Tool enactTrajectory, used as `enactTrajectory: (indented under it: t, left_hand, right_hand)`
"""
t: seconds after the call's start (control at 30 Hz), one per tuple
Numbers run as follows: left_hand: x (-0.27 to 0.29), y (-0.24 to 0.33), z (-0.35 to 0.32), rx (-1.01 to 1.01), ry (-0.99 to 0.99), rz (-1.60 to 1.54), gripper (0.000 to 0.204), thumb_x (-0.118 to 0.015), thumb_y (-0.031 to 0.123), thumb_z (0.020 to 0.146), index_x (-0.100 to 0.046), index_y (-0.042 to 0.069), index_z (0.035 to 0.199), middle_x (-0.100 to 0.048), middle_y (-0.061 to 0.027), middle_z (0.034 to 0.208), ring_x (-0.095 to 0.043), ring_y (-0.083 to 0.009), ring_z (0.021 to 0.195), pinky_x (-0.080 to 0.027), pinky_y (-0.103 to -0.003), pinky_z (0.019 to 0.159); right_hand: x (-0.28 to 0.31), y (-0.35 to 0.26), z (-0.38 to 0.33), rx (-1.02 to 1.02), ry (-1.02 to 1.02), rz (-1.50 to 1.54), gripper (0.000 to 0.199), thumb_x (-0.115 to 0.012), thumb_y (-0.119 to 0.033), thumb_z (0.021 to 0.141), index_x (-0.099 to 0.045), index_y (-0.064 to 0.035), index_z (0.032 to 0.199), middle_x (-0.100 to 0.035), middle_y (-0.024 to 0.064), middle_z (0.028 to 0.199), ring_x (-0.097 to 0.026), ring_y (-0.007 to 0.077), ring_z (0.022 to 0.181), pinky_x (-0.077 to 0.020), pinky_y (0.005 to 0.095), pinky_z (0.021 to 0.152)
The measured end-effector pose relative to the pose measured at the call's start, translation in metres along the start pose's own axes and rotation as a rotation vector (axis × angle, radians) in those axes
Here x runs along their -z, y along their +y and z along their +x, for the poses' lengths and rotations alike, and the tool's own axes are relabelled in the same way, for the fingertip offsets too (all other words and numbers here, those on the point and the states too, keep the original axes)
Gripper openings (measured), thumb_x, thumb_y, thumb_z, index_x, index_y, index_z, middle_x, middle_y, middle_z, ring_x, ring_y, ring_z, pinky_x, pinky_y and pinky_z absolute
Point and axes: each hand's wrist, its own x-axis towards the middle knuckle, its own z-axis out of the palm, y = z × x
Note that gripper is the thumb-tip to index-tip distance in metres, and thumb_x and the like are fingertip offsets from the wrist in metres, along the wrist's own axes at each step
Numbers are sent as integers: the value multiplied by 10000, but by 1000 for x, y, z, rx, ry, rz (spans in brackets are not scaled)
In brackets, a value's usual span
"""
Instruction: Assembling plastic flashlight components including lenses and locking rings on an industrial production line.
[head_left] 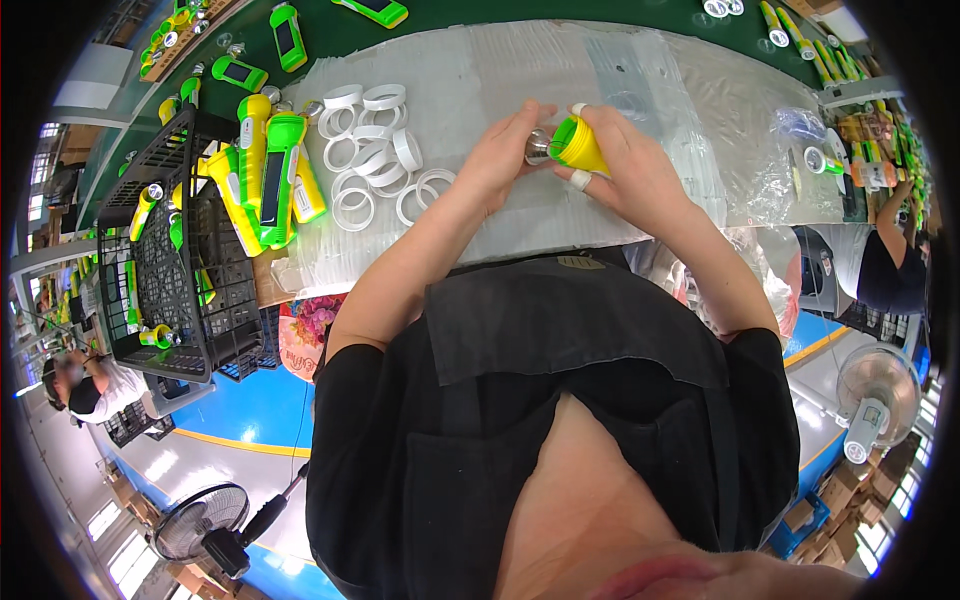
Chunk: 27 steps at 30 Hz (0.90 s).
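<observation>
Over the middle of the covered table, my right hand (638,172) is wrapped round a yellow flashlight body (583,152), its green-lined open end turned left. White bands circle two of its fingers. My left hand (502,155) pinches a shiny silver reflector (538,147) close to that open end; whether the two parts touch, I cannot tell. To the left of my left hand lies a loose group of white plastic rings (372,158). Beyond them, several green and yellow flashlights (283,178) are piled, some with dark panels on their sides.
A black plastic crate (203,290) with flashlight parts stands at the left edge. Plastic sheeting (530,60) covers the table. More flashlights (290,38) lie along the far side. Fans (203,522) stand on the floor at both sides. Other people work at far left and right.
</observation>
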Motion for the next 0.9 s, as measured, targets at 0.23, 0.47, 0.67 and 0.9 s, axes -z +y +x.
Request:
enactTrajectory:
  t: [0.23,0.47,0.67,0.9]
  left_hand:
    - [-3,9,-15,115,-42,-225,454,-392,408,1034,-577,30,1203,-635,-63,1002,-606,-167,829,-514,-314,727]
    - [-8,37,-26,-1007,277,759,265,-462,236,992,-561,33,1129,-580,-115,943,-550,-272,825,-454,-364,747]
    - [2,56,-36,-1130,-43,905,310,-395,266,1024,-572,41,1144,-525,-118,1062,-527,-230,905,-442,-325,797]
    - [5,48,-40,-1096,-134,929,366,-373,298,1012,-590,42,1158,-575,-140,1280,-541,-302,1143,-399,-388,965]
  right_hand:
    - [5,-3,7,-27,-12,18,601,-708,-292,853,-423,-24,1310,-576,162,1131,-619,371,945,-525,418,756]
    - [-8,-26,13,-425,-127,939,541,-603,-339,954,-400,4,1321,-589,156,1090,-628,231,893,-506,337,722]
    - [-24,-31,12,-184,-64,1383,505,-561,-355,983,-402,-26,1331,-580,100,1059,-611,141,771,-510,308,739]
    - [-25,-34,14,-184,-101,1337,442,-481,-350,1021,-403,-52,1339,-560,76,1043,-602,148,775,-502,299,735]
